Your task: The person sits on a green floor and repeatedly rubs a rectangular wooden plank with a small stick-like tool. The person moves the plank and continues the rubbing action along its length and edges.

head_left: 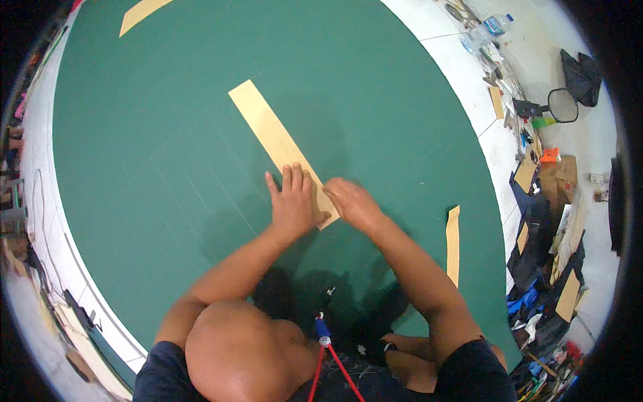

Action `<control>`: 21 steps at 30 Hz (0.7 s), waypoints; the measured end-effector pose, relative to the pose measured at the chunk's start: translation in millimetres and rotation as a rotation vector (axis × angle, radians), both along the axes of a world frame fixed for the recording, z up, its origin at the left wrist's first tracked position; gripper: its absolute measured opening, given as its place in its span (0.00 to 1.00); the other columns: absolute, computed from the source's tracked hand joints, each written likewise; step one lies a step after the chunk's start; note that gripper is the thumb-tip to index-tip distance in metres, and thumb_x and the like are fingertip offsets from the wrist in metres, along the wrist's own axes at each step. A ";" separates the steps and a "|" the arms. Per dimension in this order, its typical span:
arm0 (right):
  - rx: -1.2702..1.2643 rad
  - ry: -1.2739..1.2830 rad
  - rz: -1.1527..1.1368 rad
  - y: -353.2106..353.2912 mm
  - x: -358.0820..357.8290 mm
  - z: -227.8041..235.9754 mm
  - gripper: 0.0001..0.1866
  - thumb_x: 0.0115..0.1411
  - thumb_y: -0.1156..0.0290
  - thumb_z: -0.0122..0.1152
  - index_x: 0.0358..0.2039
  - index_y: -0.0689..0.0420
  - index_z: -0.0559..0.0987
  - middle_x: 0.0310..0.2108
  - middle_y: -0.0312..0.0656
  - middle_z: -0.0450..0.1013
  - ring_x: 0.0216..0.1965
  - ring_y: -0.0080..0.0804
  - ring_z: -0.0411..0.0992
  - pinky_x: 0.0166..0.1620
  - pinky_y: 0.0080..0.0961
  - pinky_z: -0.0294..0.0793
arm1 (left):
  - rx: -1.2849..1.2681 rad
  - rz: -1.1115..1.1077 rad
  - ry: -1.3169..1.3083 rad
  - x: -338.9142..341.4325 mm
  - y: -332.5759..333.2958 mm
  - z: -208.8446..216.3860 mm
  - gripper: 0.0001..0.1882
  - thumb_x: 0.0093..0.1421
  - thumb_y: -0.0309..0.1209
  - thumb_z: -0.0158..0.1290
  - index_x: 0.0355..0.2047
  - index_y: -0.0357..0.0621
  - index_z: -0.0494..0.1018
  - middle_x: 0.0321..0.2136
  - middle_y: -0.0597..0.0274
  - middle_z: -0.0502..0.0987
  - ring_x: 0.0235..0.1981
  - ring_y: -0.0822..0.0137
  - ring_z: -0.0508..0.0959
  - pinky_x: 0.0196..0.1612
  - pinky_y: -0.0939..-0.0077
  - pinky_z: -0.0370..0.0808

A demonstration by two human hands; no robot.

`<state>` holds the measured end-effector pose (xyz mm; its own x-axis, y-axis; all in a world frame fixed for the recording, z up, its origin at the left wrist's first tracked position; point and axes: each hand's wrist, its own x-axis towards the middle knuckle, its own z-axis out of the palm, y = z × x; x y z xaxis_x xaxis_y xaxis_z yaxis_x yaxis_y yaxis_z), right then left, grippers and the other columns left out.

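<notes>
A long tan strip, like card or thin board, lies slantwise on the green mat. My left hand presses flat on the strip's near part, fingers stretched forward and thumb reaching toward its near end. At the strip's right edge, close to that end, rests my right hand. Its fingers are curled and pressed together against the edge; whatever they may hold is hidden beneath them. Faint pale lines run across the mat left of the strip.
Another tan strip lies beside my right forearm, and one more at the far left. Along the right wall are a plastic water bottle, a round black-framed mirror-like object, an orange box and cluttered scraps.
</notes>
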<state>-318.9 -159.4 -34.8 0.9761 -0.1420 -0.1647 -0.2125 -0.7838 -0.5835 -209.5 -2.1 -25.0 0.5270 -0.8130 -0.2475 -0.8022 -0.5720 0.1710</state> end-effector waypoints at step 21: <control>-0.063 -0.011 0.031 5.0 -27.6 18.6 0.12 0.70 0.66 0.54 0.49 0.55 0.79 0.49 0.44 0.78 0.48 0.48 0.77 0.49 0.43 0.79 | -0.009 -0.011 0.017 3.0 2.2 -0.1 0.59 0.47 0.67 0.63 0.69 0.37 0.61 0.72 0.46 0.57 0.74 0.46 0.54 0.70 0.22 0.43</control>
